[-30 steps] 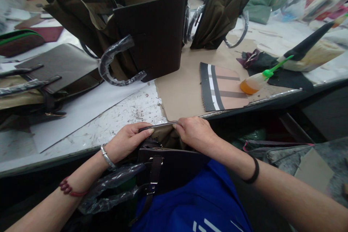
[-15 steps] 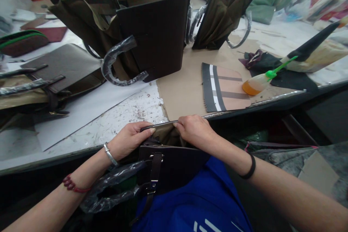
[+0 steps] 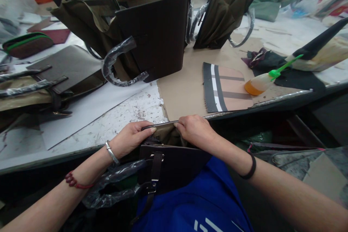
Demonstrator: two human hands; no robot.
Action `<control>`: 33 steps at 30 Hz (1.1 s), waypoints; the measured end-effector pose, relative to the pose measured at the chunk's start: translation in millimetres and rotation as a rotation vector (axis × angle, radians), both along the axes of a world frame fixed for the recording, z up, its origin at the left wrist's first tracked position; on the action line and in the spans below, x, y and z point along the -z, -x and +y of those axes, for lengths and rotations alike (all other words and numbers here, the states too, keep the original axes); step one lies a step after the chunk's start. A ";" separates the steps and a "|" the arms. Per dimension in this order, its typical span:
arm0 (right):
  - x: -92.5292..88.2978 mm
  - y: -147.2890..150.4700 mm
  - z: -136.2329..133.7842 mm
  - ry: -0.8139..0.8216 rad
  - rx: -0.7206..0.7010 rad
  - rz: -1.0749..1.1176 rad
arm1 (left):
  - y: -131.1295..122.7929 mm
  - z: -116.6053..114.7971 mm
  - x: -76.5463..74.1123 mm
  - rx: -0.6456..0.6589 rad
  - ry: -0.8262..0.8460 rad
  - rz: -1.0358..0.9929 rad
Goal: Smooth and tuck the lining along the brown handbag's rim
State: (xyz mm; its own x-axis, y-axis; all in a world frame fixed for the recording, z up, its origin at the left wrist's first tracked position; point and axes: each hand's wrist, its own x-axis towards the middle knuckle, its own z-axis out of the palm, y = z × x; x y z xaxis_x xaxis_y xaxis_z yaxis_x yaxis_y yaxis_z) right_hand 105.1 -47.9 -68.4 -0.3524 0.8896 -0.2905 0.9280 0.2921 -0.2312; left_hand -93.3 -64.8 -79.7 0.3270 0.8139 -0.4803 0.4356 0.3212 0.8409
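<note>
A dark brown handbag (image 3: 176, 165) rests in my lap against the table edge, its mouth open and its olive lining showing. My left hand (image 3: 133, 136) pinches the far rim at its left end, thumb on the inner side. Farther right on the same rim, my right hand (image 3: 194, 128) is closed, its fingertips partly hidden behind the edge. A plastic-wrapped handle (image 3: 114, 181) hangs from the bag's left side below my left wrist. A buckled strap (image 3: 156, 170) runs down the near panel.
A large dark bag (image 3: 154, 36) stands on the table, with another bag (image 3: 217, 14) behind right and a grey-brown one (image 3: 67, 65) lying left. A bottle of orange liquid (image 3: 257, 83) with a green nozzle stands by a striped pink-and-grey piece (image 3: 228, 87). Cardboard (image 3: 179, 79) covers part of the table.
The view has shifted slightly, so the table items sit a little differently in the picture. Both hands keep the same hold on the bag's rim.
</note>
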 end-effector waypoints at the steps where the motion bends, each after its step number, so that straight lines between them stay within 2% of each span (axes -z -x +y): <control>1: 0.0 -0.1 0.3 0.003 0.000 0.004 | 0.5 0.5 -0.2 0.009 0.010 -0.006; 8: 1.7 -1.2 3.0 0.020 0.020 0.017 | 1.2 11.2 -4.4 0.095 0.025 0.067; 16: 3.9 -7.7 3.9 0.041 0.059 0.036 | -16.5 43.8 -14.9 0.433 0.012 0.163; 20: 2.7 -9.5 4.2 0.058 0.072 0.046 | -33.4 55.6 -11.6 0.546 -0.080 0.357; 24: 2.8 -12.6 4.0 0.073 0.086 0.051 | -53.6 56.9 -10.5 0.569 -0.236 0.519; 27: 5.8 -15.5 4.0 0.060 0.088 0.062 | -63.5 55.1 -11.4 0.594 -0.275 0.583; 30: 6.9 -16.0 4.0 0.025 0.076 0.063 | -66.3 53.3 -8.8 0.570 -0.262 0.566; 33: 0.6 -14.1 1.2 -0.032 0.055 0.017 | -64.3 51.3 -4.1 0.508 -0.277 0.507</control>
State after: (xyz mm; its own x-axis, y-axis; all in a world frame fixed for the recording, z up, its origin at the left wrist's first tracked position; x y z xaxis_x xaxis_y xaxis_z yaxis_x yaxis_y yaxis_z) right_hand 119.2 -46.7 -68.9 -0.3076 0.9163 -0.2564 0.9389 0.2485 -0.2381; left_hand -29.0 -13.5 -75.5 0.4873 0.7351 -0.4713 0.8268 -0.2149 0.5197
